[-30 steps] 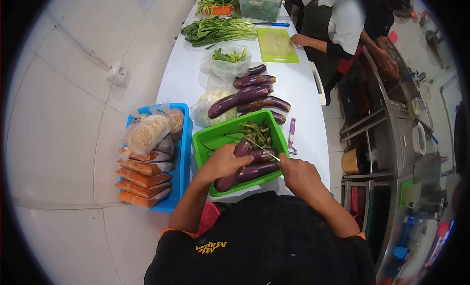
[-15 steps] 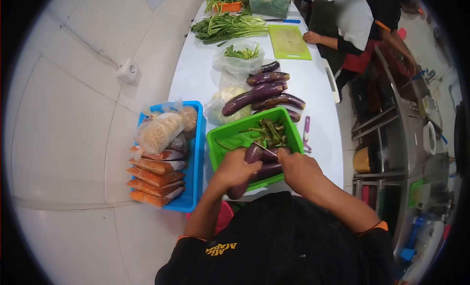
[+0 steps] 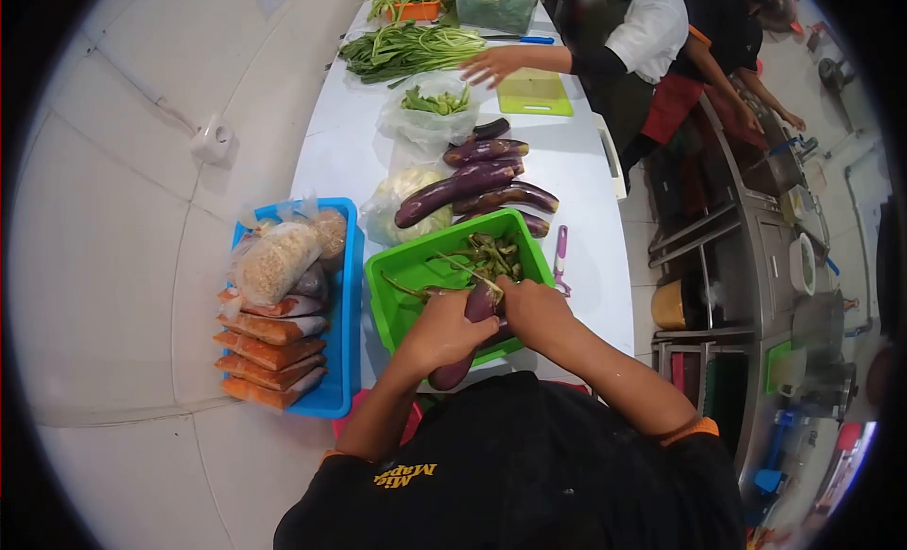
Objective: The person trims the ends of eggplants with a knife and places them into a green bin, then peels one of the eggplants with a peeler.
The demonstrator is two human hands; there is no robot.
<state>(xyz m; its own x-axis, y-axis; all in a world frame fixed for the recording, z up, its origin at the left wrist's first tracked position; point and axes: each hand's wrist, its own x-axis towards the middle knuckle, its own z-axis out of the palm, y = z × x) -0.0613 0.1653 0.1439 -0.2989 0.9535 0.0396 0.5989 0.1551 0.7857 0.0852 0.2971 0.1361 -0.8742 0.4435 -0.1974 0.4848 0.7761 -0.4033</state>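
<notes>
My left hand (image 3: pixel 442 327) is wrapped round a purple eggplant (image 3: pixel 455 369), which slants over the near side of a green basket (image 3: pixel 401 311). At the eggplant's upper end, my right hand (image 3: pixel 535 314) is closed on a knife, its thin blade (image 3: pixel 465 268) pointing up and left. The knife's handle is hidden in my fingers. Cut green eggplant stems (image 3: pixel 498 255) lie at the far right of the basket. More eggplant shows partly beneath my hands.
Several eggplants (image 3: pixel 460 193) and a purple-handled peeler (image 3: pixel 561 257) lie around the basket. A blue tray (image 3: pixel 350 295) of bagged food stands left. Farther off are leafy greens (image 3: pixel 411 51) and a green cutting board (image 3: pixel 537 94), with a co-worker's hand (image 3: pixel 491 65) reaching across.
The view has shifted, moving the scene leftward. My right hand and the knife are now at the eggplant's upper end. The co-worker's arm has stretched over the table toward the greens.
</notes>
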